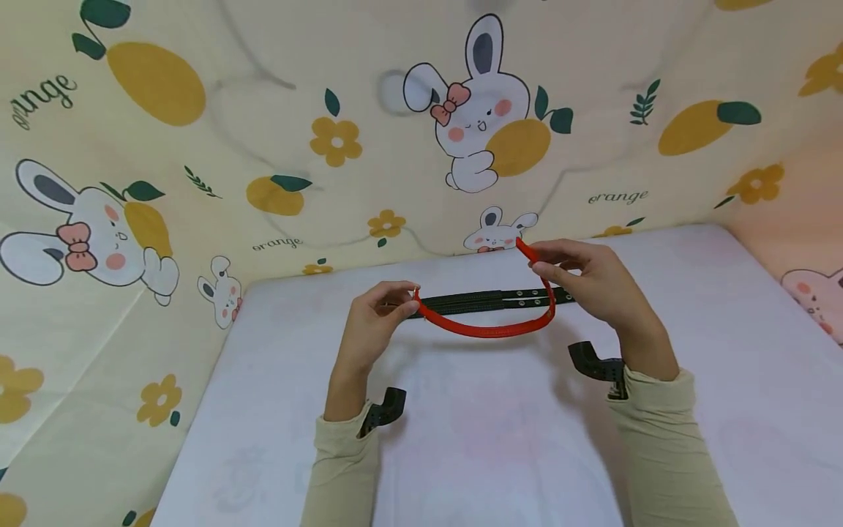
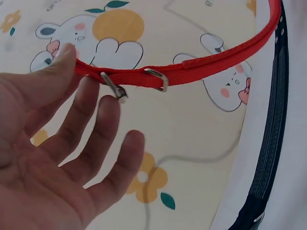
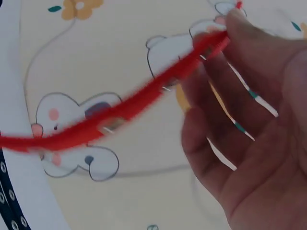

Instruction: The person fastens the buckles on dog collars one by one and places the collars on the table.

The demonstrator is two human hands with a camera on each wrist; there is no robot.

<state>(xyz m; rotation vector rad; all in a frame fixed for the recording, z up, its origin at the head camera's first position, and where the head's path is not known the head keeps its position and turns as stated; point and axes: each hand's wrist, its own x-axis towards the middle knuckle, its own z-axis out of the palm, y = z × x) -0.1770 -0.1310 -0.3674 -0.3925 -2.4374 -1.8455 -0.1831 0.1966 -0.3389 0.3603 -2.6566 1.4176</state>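
Observation:
A slim red collar (image 1: 486, 331) hangs in a sagging curve between my two hands, above the table. My left hand (image 1: 374, 322) pinches its buckle end between thumb and forefinger; in the left wrist view the metal buckle (image 2: 113, 86) and a metal loop (image 2: 158, 79) show beside the fingertips. My right hand (image 1: 596, 282) pinches the other end, whose tip sticks up past the fingers. Metal eyelets (image 3: 112, 125) dot that end in the blurred right wrist view. Behind the red collar, dark straps with eyelets (image 1: 461, 301) lie side by side on the table.
The white table (image 1: 474, 439) reaches back to a cloth (image 1: 395, 183) printed with rabbits, oranges and flowers, which also hangs along the left and right sides. A black camera mount is on each wrist, the left one (image 1: 385, 411) and the right one (image 1: 596, 362).

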